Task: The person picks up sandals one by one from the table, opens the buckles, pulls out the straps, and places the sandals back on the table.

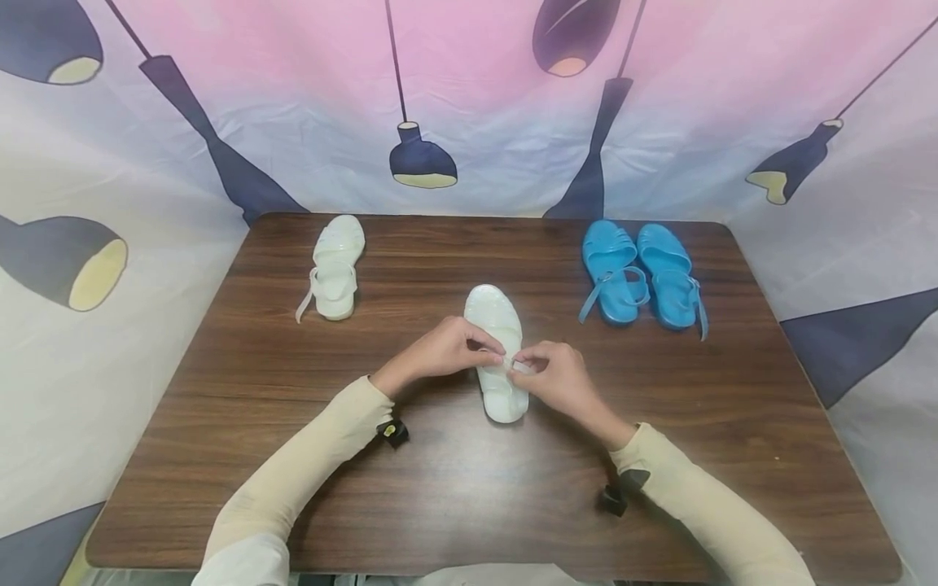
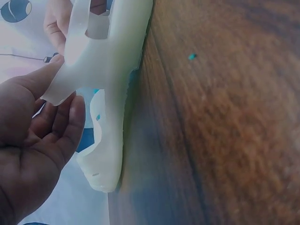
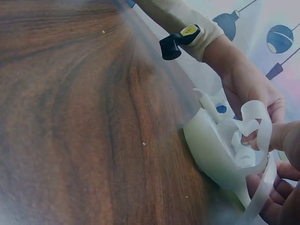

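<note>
A white jelly sandal lies sole down on the table in front of me, toe pointing away, as the head view shows. My left hand comes in from its left side and pinches the sandal's strap between thumb and fingers; the left wrist view shows that broad strap piece close up. From the other side my right hand pinches the thin ankle strap, which loops upward in the right wrist view. Both hands' fingertips are close together over the heel half. Part of the strap is hidden behind the fingers.
Another white sandal lies at the back left with its strap end hanging outward. At the back right stand two blue sandals, side by side, straps loose. A lamp-patterned cloth hangs behind the brown wooden table.
</note>
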Demonstrator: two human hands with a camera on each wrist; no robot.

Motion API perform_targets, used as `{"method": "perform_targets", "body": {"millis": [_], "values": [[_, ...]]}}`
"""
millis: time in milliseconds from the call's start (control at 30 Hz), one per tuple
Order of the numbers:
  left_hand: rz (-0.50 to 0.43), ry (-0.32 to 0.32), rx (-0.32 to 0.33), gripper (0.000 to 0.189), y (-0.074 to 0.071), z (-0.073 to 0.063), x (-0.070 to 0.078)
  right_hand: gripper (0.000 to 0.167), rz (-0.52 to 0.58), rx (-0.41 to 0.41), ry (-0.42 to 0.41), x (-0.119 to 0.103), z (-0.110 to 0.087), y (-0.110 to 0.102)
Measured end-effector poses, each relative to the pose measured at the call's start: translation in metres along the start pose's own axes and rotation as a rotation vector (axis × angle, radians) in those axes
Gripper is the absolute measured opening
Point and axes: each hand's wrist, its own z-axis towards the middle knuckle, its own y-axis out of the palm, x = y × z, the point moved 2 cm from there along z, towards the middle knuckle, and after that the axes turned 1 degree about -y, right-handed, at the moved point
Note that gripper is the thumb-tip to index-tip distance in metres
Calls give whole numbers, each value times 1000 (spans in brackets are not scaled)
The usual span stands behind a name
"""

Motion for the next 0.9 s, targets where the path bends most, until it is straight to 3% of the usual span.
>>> {"method": "perform_targets", "body": {"millis": [333, 633, 900], "values": [[-53, -33, 21, 14, 1, 3, -2, 24, 1, -14, -7, 1, 1, -2], [-123, -55, 19, 14, 3, 6, -2, 26, 43, -21, 51, 1, 0, 3], [-116, -20, 1, 14, 8, 9, 3, 21, -68, 45, 6, -2, -3, 3]]}}
